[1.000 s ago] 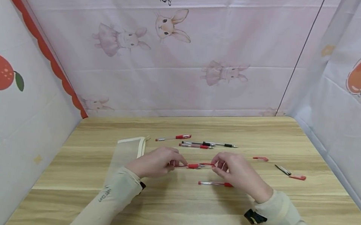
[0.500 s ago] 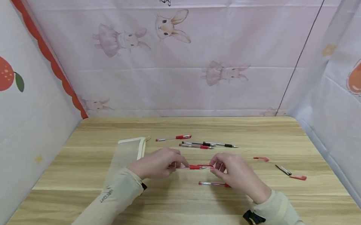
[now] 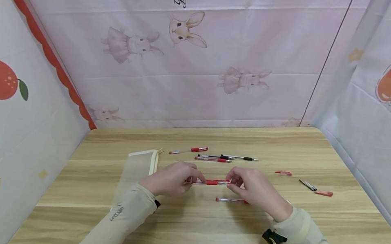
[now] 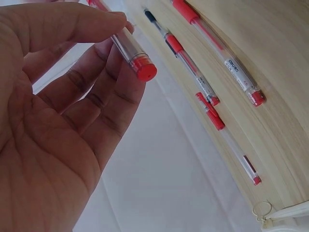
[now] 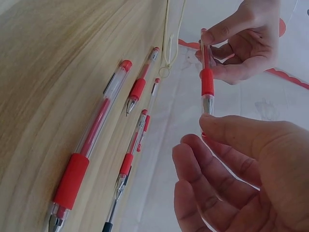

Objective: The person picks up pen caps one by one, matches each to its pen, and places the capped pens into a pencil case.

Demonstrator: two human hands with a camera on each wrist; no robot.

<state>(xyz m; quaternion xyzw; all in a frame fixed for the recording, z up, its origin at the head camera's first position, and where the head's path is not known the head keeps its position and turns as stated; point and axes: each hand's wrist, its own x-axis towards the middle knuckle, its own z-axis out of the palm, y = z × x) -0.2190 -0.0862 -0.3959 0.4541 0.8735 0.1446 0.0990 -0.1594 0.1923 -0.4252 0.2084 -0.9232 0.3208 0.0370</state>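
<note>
My left hand (image 3: 173,177) pinches a red gel pen (image 3: 211,182) near its plugged back end, between thumb and fingers. The pen lies nearly level between both hands, its red grip and silver tip (image 5: 208,102) pointing at the right hand. With thumb and fingertips, my right hand (image 3: 255,189) pinches a red pen cap (image 3: 224,182) at the tip end; the fingers hide much of the cap. In the left wrist view, the red end plug of the pen (image 4: 145,68) juts out past the thumb. Another red pen (image 3: 229,200) lies on the table just under the right hand.
Behind the hands lie a capped red pen (image 3: 189,150), an uncapped red pen (image 3: 211,159) and black pens (image 3: 240,158). Loose to the right are two red caps (image 3: 283,173) and a black cap (image 3: 308,185). A zipped mesh pouch (image 3: 137,168) lies left, partly behind the left arm.
The hands have drawn slightly closer together. The left hand and pen have shifted a little right, the right hand slightly left, and the cap now sits nearer the pen's red grip.
</note>
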